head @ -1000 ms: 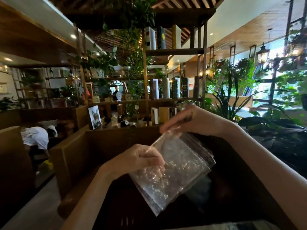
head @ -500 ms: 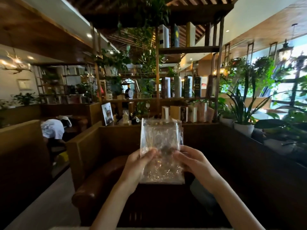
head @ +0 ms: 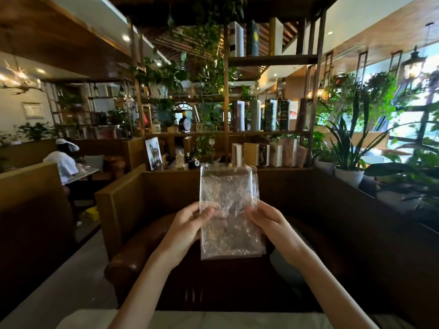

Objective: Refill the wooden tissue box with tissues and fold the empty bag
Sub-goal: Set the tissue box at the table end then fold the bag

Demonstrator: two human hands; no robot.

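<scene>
The empty clear plastic bag [head: 229, 210] is folded flat into a tall crinkled rectangle and held upright in front of me. My left hand [head: 187, 224] pinches its left edge about halfway down, thumb on the front. On the right edge my right hand [head: 266, 219] grips at the same height. Both arms reach up from the bottom of the view. The wooden tissue box is not in sight.
A pale table edge [head: 190, 319] runs along the bottom. A brown leather armchair [head: 133, 262] stands beyond it, inside a wooden booth partition [head: 166, 186]. Shelves with books [head: 268, 153] and potted plants [head: 346, 172] rise behind. A person in white [head: 61, 162] sits at far left.
The bag went from tilted and spread low at the right to upright and centred, both hands now at its sides. My view has swung slightly, and the table edge has come into sight.
</scene>
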